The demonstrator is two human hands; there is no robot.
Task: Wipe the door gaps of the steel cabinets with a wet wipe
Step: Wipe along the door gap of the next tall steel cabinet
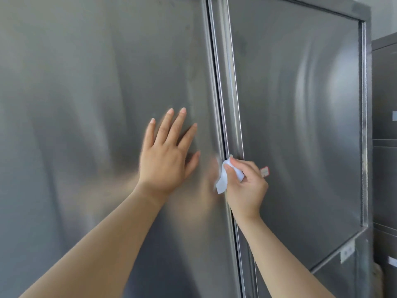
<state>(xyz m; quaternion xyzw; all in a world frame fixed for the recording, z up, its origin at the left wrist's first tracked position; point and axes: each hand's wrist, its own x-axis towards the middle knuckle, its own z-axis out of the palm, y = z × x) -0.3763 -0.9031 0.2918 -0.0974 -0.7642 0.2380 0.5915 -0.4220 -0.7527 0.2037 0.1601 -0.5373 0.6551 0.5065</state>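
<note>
Against the left door (96, 104) we press our left hand (165, 160), fingers spread; our right hand (245, 186) pinches a wet wipe (223, 179) at the door gap (218, 93); cabinet contents stay hidden.

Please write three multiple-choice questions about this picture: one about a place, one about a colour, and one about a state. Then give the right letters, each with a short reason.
1. Where does the right hand hold the wet wipe?
A) at the top edge of the cabinet
B) at the gap between the two doors
C) on a shelf inside

2. What colour is the wet wipe?
A) white
B) blue
C) yellow

3. How is the left hand placed?
A) curled round a handle
B) holding a second wipe
C) flat, fingers straight, on the left door

Answers:
1. B, since the wipe sits on the dark line where the doors meet.
2. A, since the cloth is plainly white against the grey steel.
3. C, since all the fingers are spread on the steel and hold nothing.
</note>
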